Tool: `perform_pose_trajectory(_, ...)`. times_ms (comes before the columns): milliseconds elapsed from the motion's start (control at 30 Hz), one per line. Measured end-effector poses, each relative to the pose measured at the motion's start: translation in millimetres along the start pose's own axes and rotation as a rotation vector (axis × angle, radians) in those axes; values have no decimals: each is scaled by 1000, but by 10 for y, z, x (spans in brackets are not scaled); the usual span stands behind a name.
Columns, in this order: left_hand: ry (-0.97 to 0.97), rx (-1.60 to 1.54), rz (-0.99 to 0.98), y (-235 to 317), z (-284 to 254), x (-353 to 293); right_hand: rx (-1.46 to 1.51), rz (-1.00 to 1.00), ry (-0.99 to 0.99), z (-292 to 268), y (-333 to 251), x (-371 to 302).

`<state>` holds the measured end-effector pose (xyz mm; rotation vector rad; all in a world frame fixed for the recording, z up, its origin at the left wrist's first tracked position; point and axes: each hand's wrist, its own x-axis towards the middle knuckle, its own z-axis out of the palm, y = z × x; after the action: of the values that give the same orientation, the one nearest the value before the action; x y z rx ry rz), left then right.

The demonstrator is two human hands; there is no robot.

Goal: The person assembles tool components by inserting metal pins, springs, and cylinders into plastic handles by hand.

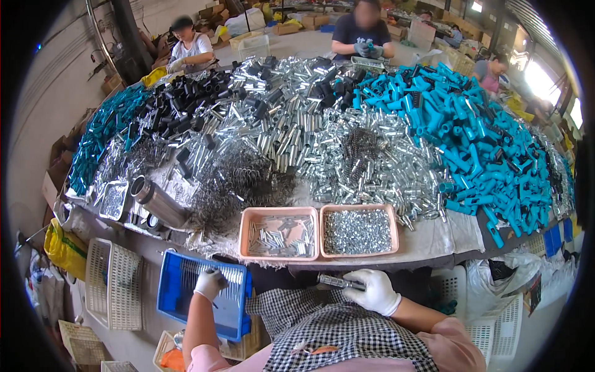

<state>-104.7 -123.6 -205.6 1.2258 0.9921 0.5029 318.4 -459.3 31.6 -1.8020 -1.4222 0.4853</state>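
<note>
My right hand (375, 292), in a white glove, is closed around one end of a short silvery metal tube (334, 281) in front of my lap. The tube lies nearly level, its free end pointing left. My left hand (207, 284), also gloved, is over the blue tray (163, 291), its fingers curled at a dark grey patch; what they hold is too small to make out. Rows of thin silvery pieces (232, 277) lie in that tray. Between my hands and the heap stand a pink tray of small metal pins (246, 239) and a pink tray of tiny metal parts (391, 232).
The table bears heaps of metal tubes (288, 133), springs (232, 177), black sleeves (180, 102) and teal handles (471, 142). A steel flask (158, 201) leans at the left. White crates (114, 285) stand below. Several people sit around the table.
</note>
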Motion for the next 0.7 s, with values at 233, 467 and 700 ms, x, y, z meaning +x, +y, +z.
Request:
perform_pose_trajectory(233,101,-438,12,2073,2137,-874,-77,-83,125,-85,-11,-132)
perform_pose_trajectory(467,-23,-466,-2,2222,3303,-1041,-89,-20,249,-266,114,-419)
perform_pose_trajectory(700,-38,-462,-13,2254,3548,-1084,-168,-61,345,-442,169,-592)
